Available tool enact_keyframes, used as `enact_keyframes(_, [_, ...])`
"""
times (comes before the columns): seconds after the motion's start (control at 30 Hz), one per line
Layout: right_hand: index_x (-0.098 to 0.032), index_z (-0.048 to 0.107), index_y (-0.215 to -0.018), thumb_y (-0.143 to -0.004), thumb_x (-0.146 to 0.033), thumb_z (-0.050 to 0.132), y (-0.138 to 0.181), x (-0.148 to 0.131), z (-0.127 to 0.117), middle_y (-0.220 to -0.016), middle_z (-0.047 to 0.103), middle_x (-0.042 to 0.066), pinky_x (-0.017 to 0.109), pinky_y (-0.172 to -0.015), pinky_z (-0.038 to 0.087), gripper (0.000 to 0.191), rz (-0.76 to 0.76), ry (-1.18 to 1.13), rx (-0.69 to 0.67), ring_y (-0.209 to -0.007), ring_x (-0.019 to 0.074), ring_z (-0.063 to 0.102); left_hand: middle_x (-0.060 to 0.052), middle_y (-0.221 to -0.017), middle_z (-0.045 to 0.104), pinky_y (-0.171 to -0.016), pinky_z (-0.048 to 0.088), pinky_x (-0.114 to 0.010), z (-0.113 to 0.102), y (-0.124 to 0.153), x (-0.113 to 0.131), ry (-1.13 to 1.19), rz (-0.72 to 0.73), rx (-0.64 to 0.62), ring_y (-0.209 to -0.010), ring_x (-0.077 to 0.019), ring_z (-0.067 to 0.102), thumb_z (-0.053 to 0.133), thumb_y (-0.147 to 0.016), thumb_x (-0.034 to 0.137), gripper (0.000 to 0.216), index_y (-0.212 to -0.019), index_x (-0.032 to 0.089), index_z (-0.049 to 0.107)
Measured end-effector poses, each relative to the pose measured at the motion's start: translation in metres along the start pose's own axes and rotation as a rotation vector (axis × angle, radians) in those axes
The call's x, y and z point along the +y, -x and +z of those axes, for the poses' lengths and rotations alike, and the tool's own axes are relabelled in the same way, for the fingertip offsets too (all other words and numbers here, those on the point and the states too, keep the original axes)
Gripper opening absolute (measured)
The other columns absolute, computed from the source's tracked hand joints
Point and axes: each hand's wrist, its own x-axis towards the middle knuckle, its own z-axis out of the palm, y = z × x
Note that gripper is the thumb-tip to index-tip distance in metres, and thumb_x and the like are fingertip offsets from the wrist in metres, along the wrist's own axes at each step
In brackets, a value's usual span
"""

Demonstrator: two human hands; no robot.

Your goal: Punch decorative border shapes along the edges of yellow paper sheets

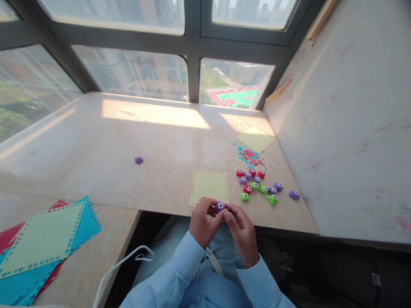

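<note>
Between my fingertips, at the near edge of the sill, is a small purple paper punch (220,206) with a dark star on its round white top. My left hand (204,224) is closed around its left side. From the right, the thumb and fingers of my right hand (243,234) pinch it. Just beyond lies a pale yellow sheet (210,186) with small holes punched along its edges. Right of the sheet stand several more punches in red, purple and green, such as a green punch (245,196) and a red punch (247,189).
Red and blue paper bits (250,157) lie scattered behind the punches, near another yellow sheet (255,139). A lone purple punch (138,159) sits left. Punched coloured sheets (48,235) overlap at lower left, near a white cable (107,273). A wall (353,128) bounds the right.
</note>
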Motion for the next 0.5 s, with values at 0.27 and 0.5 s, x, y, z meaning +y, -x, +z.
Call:
enact_keyframes(0.27, [-0.016,0.070,-0.108,-0.072,-0.049,0.077,0.002,-0.004,-0.002,-0.104,0.075,0.012,0.040,-0.084,0.059,0.049,0.208,-0.116,0.190,-0.094,0.0273,0.072,-0.006,-0.087,0.063,-0.065,0.056,-0.026,0.021,0.003,-0.008,-0.158,0.373,-0.014,-0.072,-0.0148,0.063,0.059,-0.088,0.016,0.007,-0.094,0.018,0.062])
enact_keyframes(0.5, [-0.016,0.071,-0.106,-0.070,-0.048,0.079,-0.007,0.003,-0.020,-0.103,0.076,0.011,0.041,-0.083,0.059,0.049,0.209,-0.010,0.220,-0.093,0.0279,0.072,-0.008,-0.097,0.066,-0.078,0.057,-0.030,0.020,0.009,-0.010,-0.146,0.409,-0.131,-0.088,-0.0183,0.065,0.056,-0.088,0.011,0.019,-0.104,0.019,0.061])
